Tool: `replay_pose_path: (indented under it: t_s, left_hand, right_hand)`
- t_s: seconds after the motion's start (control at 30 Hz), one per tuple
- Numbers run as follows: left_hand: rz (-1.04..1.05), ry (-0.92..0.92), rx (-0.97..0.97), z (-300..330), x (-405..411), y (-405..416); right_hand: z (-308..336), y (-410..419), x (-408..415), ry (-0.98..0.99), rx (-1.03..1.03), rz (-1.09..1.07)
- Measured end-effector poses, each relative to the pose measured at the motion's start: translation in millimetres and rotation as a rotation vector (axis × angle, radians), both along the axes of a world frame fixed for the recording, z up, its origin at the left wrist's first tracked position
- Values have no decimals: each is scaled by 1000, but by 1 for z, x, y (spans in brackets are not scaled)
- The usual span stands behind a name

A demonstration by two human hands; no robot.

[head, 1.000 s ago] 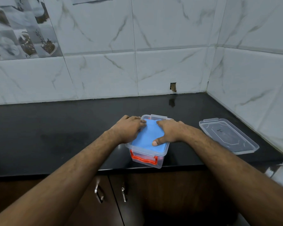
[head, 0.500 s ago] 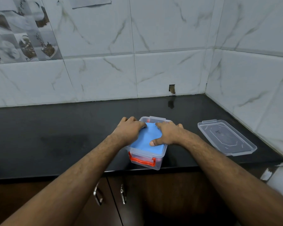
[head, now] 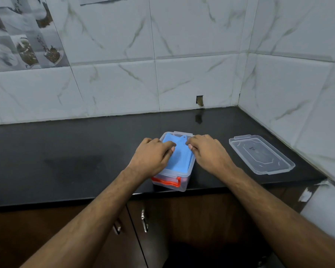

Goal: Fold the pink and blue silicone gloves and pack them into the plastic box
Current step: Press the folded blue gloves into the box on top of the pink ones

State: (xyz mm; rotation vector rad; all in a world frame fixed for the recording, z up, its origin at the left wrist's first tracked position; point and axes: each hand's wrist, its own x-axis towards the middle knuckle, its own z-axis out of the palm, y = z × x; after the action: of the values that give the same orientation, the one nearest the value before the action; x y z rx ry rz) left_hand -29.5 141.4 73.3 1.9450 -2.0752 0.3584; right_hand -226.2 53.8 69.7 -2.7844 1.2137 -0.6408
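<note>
The blue silicone glove (head: 179, 157) lies folded flat inside the clear plastic box (head: 172, 185), filling most of its open top, with a notched edge and a small hole showing near the far end. Through the near wall of the box a reddish-pink tint shows below the blue layer, but whether that is the pink glove cannot be made out. An orange-red handle (head: 167, 181) runs across the near end of the box, which sits at the front edge of the black tabletop (head: 66, 151), its long side pointing away from the person. The left hand (head: 153, 157) rests on the left side of the box, its fingers bent over the rim and their tips pressing down on the blue glove. The right hand (head: 206, 151) sits at the right rim, fingers curled downward with the tips touching the glove's right edge; whether they pinch it or only press it cannot be told. Both bare forearms reach in from the lower corners of the view. To the right of the box, apart from it, the clear lid (head: 261, 154) lies flat on the tabletop near the corner of the wall. White marble-patterned tiles (head: 182, 55) cover the walls behind and to the right. Under the tabletop are dark brown cabinet doors (head: 191, 219) with two metal handles (head: 144, 220).
</note>
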Motion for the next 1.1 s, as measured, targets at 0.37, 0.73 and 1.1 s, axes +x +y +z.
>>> replay_pose_path:
  t_s: [0.37, 0.73, 1.1]
  left_hand:
    - [3, 253, 160, -9, 6, 8]
    - [133, -118, 356, 3, 1, -30]
    - [81, -182, 220, 2, 1, -37]
  right_hand:
    - [-22, 2, -20, 84, -47, 58]
    - [-20, -6, -20, 85, -90, 105]
    - [-10, -22, -22, 200, -216, 253]
